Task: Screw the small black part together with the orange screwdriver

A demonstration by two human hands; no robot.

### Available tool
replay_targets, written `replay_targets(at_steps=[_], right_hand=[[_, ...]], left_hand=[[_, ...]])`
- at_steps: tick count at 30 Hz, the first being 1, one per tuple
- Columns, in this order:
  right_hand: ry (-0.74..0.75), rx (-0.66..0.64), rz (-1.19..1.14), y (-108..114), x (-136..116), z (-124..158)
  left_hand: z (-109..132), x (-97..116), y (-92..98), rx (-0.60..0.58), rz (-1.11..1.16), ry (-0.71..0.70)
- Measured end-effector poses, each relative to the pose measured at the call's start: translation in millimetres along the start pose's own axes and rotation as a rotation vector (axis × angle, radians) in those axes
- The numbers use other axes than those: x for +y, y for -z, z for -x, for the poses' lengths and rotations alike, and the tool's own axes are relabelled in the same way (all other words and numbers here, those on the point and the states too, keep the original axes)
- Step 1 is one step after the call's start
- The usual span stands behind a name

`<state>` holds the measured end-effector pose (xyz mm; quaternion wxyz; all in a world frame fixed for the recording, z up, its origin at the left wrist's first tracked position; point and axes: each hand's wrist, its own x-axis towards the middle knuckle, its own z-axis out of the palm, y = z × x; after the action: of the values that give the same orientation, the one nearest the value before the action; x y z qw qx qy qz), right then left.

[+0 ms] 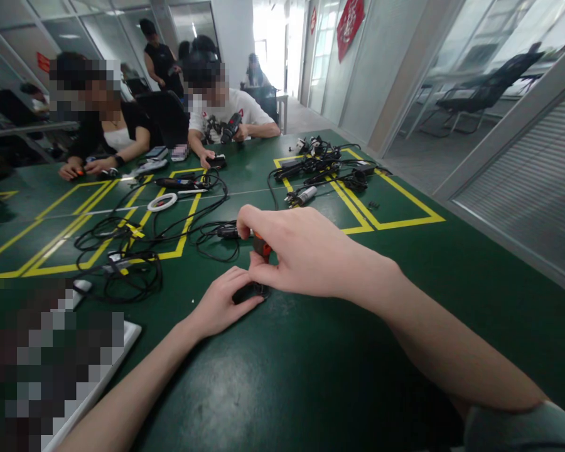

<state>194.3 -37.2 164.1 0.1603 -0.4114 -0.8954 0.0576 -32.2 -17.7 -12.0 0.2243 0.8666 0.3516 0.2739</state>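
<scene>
My right grip (294,251) is closed around an orange-and-black tool (262,247); below it, a dark part (262,290) sits at my left grip (223,299), pinched or not I cannot tell. Best hold the tool upright, the part steady.

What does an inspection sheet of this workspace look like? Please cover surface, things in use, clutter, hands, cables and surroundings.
Surface: green table with yellow lines.
Things in use: orange-and-black handle above a small dark piece, partly hidden; exact type unclear.
Clutter: white ring on the left side; pale-edged object, mostly pixelated, at near left.
Hands: right hand closed around the handle; left hand curved by the dark piece, grip unclear.
Cables: black coil on the left; tangled heap at the far right.
Surroundings: across the table, a person in a white shirt with a drill-like tool, and another person seated.
</scene>
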Motion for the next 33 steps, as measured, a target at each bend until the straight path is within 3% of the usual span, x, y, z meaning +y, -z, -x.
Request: replay_targets(at_steps=[8,13,21,27,33], right_hand=[[-0.083,0.068,0.126,-8,0,-5],[-0.017,0.093,0.047,-11,3,-6],[-0.029,0.088,0.136,-10,4,-7],[0.111,0.073,0.047,-11,2,-6],[0.054,0.093,0.062,-11,3,-7]], left_hand=[[-3,5,3.9,-0.025,-0.005,-0.007],[-3,5,3.2,-0.015,-0.015,0.004],[-3,3,2.9,-0.016,-0.028,-0.017],[-1,0,0.7,-0.005,-0.023,-0.018],[-3,1,0.8,-0.006,-0.014,-0.022]])
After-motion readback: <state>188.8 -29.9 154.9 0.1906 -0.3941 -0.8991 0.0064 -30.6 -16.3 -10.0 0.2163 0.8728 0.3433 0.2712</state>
